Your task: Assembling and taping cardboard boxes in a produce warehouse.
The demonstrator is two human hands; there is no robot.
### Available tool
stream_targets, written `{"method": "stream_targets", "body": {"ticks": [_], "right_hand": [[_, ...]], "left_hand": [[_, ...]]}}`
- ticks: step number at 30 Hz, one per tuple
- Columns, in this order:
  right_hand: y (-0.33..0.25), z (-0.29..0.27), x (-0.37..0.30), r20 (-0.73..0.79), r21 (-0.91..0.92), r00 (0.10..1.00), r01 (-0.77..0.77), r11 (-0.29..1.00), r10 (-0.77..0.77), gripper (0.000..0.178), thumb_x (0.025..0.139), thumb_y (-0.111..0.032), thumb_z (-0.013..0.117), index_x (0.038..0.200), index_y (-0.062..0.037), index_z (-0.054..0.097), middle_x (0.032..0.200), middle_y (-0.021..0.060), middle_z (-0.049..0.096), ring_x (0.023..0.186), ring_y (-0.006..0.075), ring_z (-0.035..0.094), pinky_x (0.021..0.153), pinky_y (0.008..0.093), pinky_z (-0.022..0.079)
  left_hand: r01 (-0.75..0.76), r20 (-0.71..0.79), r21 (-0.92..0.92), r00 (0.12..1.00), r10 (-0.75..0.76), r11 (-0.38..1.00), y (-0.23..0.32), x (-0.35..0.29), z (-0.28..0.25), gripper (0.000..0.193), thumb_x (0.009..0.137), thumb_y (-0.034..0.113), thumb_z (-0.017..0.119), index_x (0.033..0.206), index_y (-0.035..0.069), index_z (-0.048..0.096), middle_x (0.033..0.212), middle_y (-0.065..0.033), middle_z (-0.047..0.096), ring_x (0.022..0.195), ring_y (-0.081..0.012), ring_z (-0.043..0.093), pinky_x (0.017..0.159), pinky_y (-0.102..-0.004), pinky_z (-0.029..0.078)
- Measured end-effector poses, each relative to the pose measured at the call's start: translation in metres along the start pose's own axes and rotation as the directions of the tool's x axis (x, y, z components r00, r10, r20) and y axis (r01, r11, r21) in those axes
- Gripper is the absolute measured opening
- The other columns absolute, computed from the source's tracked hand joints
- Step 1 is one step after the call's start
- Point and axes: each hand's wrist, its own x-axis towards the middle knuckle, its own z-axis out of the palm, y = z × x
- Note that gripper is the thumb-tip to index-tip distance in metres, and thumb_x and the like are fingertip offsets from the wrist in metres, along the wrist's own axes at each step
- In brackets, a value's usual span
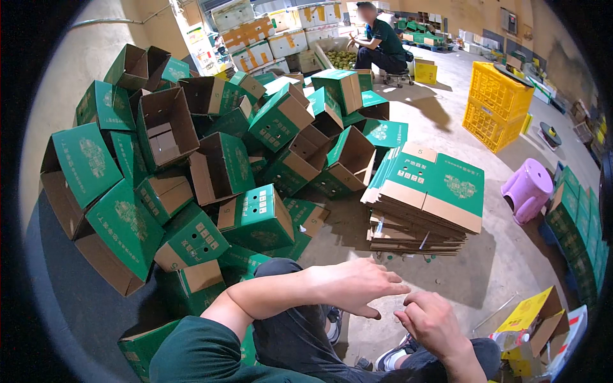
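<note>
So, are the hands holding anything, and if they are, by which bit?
Nothing that I can see. The left hand is open, palm down; the right hand is loosely curled, with nothing showing in it.

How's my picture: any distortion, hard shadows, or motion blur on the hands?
Head view: fisheye distortion, black corners, stacked yellow crates slanting outward; head view: dark shadows on the pale floor beside the co-worker and flattened carton stack; head view: left hand and right hand outlines readable, no obvious smearing.
</note>
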Motion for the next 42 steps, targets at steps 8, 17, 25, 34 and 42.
{"method": "stream_targets", "body": {"ticks": [8, 17, 25, 34, 42], "right_hand": [[-0.003, 0.001, 0.002, 0.003, 0.003, 0.997, -0.073, 0.997, 0.073, 0.017, 0.089, -0.013, 0.072, 0.082, -0.0006, 0.062, 0.113, 0.0163, 0.064, 0.086, 0.031, 0.066, 0.077, 0.0415, 0.054], [0.0, 0.002, 0.001, -0.062, -0.058, 0.991, -0.122, 0.991, 0.118, 0.014, 0.086, -0.006, 0.074, 0.092, -0.0002, 0.063, 0.133, 0.0191, 0.057, 0.093, 0.0306, 0.068, 0.082, 0.0407, 0.057], [0.001, -0.004, -0.004, 0.062, -0.033, 0.998, -0.026, 0.999, 0.028, 0.029, 0.089, -0.027, 0.076, 0.08, -0.0032, 0.062, 0.092, 0.0122, 0.064, 0.08, 0.0282, 0.064, 0.072, 0.04, 0.052], [-0.005, -0.001, 0.0, -0.044, -0.017, 0.992, -0.119, 0.993, 0.118, 0.023, 0.093, -0.021, 0.072, 0.084, -0.0032, 0.061, 0.097, 0.0128, 0.063, 0.082, 0.0308, 0.065, 0.075, 0.0415, 0.054], [0.002, -0.004, -0.003, 0.032, -0.025, 0.999, -0.017, 1.0, 0.017, 0.029, 0.091, -0.027, 0.074, 0.08, -0.0045, 0.06, 0.086, 0.011, 0.062, 0.076, 0.0295, 0.064, 0.073, 0.0423, 0.053]], "left_hand": [[0.028, 0.019, 0.034, 0.999, -0.029, 0.999, 0.0, 0.0, 0.0, 0.085, 0.08, 0.03, 0.082, 0.151, 0.006, 0.044, 0.143, -0.0211, 0.057, 0.124, -0.0387, 0.062, 0.104, -0.0484, 0.048], [-0.002, -0.015, 0.048, 1.0, 0.003, 0.999, 0.001, 0.003, 0.002, 0.086, 0.078, 0.027, 0.082, 0.151, 0.004, 0.045, 0.134, -0.0196, 0.061, 0.119, -0.0373, 0.063, 0.1, -0.0484, 0.049], [0.011, -0.025, 0.055, 1.0, -0.01, 0.998, -0.002, 0.006, 0.005, 0.077, 0.082, 0.024, 0.078, 0.149, 0.003, 0.046, 0.134, -0.0209, 0.061, 0.119, -0.0372, 0.064, 0.099, -0.0486, 0.049], [0.026, -0.035, 0.074, 0.999, -0.024, 0.997, -0.004, 0.004, 0.01, 0.071, 0.086, 0.026, 0.075, 0.147, 0.004, 0.047, 0.137, -0.0221, 0.059, 0.118, -0.0378, 0.064, 0.099, -0.0495, 0.05], [-0.101, -0.146, 0.054, 0.983, 0.108, 0.993, -0.003, 0.005, 0.008, 0.061, 0.087, 0.027, 0.073, 0.14, 0.003, 0.054, 0.13, -0.018, 0.064, 0.118, -0.0352, 0.064, 0.102, -0.048, 0.049]]}}
